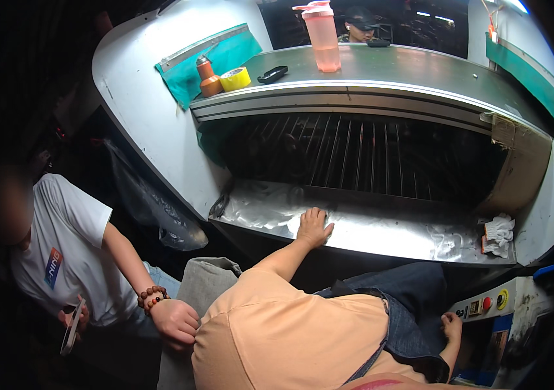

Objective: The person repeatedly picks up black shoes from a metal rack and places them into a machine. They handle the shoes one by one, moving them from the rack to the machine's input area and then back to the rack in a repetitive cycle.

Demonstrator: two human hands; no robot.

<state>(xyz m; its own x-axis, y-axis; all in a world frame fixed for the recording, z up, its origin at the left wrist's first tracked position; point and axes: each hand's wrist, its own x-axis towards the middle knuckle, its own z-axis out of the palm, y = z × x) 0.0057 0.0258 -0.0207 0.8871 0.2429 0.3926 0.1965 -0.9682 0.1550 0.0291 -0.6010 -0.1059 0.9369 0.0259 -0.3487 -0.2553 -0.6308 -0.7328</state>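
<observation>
**Left hand [315,229] spread on the metal tray [381,235], right hand [450,327] low by the controls**

Nearest, on the person's side of the tray and to its lower right, the right hand hangs with fingers loosely bent beside a control box [523,305] bearing a red button [487,303]. Whether it touches the box, or has anything in the palm, I cannot tell. To the tray's lower left, a co-worker [75,240] holds a phone [73,326].

The left hand lies palm down on the tray's near part, left of its middle, fingers apart and gripping nothing visible. White gloves [498,235] lie crumpled at the tray's right end.

The step in hand looks like a pause, the left hand resting or bracing. A move from here would call for lifting it clear of the metal, and for minding the buttons near the right hand.

Behind the tray is a dark gap with thin rods [348,153]. Above and beyond it, the bench [407,68] carries an orange bottle [208,78], a yellow tape roll [235,78], a small black object [272,75] and a pink shaker bottle [322,39]. Farthest beyond the tray, a person in a dark cap [360,26] is partly visible.
</observation>
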